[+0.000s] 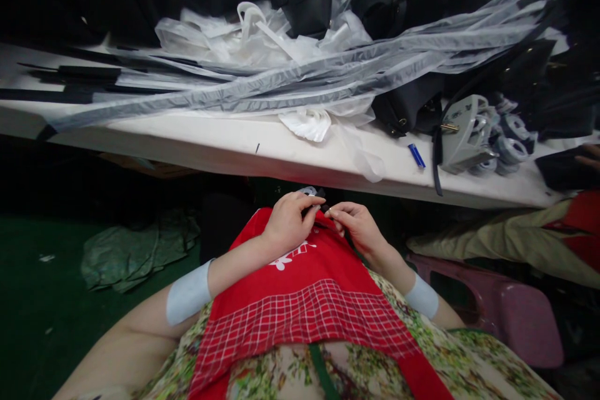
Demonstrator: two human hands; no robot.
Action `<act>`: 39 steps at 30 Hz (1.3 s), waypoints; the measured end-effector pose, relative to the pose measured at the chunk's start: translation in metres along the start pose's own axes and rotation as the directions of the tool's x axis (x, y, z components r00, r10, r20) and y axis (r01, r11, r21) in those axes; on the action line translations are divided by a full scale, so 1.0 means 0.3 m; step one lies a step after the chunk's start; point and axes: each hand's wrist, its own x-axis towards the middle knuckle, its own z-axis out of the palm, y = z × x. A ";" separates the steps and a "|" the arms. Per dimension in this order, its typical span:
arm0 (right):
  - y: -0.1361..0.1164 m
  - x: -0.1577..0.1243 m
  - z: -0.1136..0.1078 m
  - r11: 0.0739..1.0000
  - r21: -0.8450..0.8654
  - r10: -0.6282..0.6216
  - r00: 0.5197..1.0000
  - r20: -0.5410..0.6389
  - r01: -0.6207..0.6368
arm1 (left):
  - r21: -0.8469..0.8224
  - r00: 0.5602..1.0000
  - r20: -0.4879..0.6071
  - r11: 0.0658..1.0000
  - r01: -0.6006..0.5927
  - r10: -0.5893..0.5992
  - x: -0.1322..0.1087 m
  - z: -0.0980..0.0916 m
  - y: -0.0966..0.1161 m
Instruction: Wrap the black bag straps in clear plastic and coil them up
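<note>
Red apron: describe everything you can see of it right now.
The red apron looks like cloth, worn over a patterned garment and draped toward the lap. A red-and-white checked band crosses it, with plain red strips at both ends. Beyond the band, a white print shows near the left hand. The right hand is also at its far end; whether either hand grips the cloth is unclear.

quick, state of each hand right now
Left hand: fingers curled; whether it grips anything cannot be told.
Right hand: closed, pinching a small gold-coloured piece.
</note>
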 end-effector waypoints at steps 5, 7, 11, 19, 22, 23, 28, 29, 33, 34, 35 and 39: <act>0.002 0.008 -0.012 0.999 -0.004 -0.040 0.999 0.002 0.040 | -0.078 0.998 0.026 0.996 0.050 -0.049 0.000 0.006 -0.004; -0.002 0.010 -0.003 0.999 0.023 -0.028 1.000 0.008 0.028 | -0.139 0.995 0.050 0.986 0.087 -0.081 -0.001 0.012 -0.005; -0.002 0.010 0.024 0.995 0.097 -0.001 0.999 0.049 -0.004 | -0.204 0.981 0.076 0.960 0.190 -0.178 0.000 0.018 -0.009; 0.040 0.021 0.028 0.995 0.087 0.037 0.995 0.097 -0.046 | -0.259 0.971 0.071 0.936 0.239 -0.228 0.002 0.015 -0.017; 0.053 0.027 0.028 0.996 0.072 0.042 0.994 0.099 -0.050 | -0.268 0.972 0.072 0.934 0.236 -0.225 0.001 0.016 -0.018; 0.055 0.029 0.030 0.997 0.060 0.045 0.995 0.091 -0.050 | -0.273 0.973 0.071 0.933 0.233 -0.222 0.001 0.017 -0.018; 0.052 0.032 0.042 0.999 0.013 0.041 0.998 0.046 -0.042 | -0.307 0.973 0.064 0.924 0.230 -0.221 0.000 0.020 -0.023; 0.051 0.031 0.045 0.999 0.003 0.038 0.999 0.039 -0.038 | -0.324 0.972 0.065 0.917 0.234 -0.225 -0.001 0.022 -0.025; 0.046 0.028 0.053 0.998 -0.066 0.016 1.000 0.002 -0.016 | -0.474 0.963 0.089 0.839 0.267 -0.256 -0.001 0.035 -0.035; 0.046 0.027 0.055 0.996 -0.085 0.008 1.000 -0.008 -0.009 | -0.520 0.957 0.103 0.805 0.285 -0.272 -0.001 0.038 -0.036; 0.046 0.027 0.057 0.995 -0.103 0.001 1.000 -0.017 -0.002 | -0.559 0.950 0.117 0.771 0.305 -0.291 -0.001 0.040 -0.036; 0.051 0.029 0.058 0.989 -0.143 -0.033 0.999 -0.039 0.027 | -0.643 0.925 0.169 0.673 0.365 -0.340 0.000 0.037 -0.029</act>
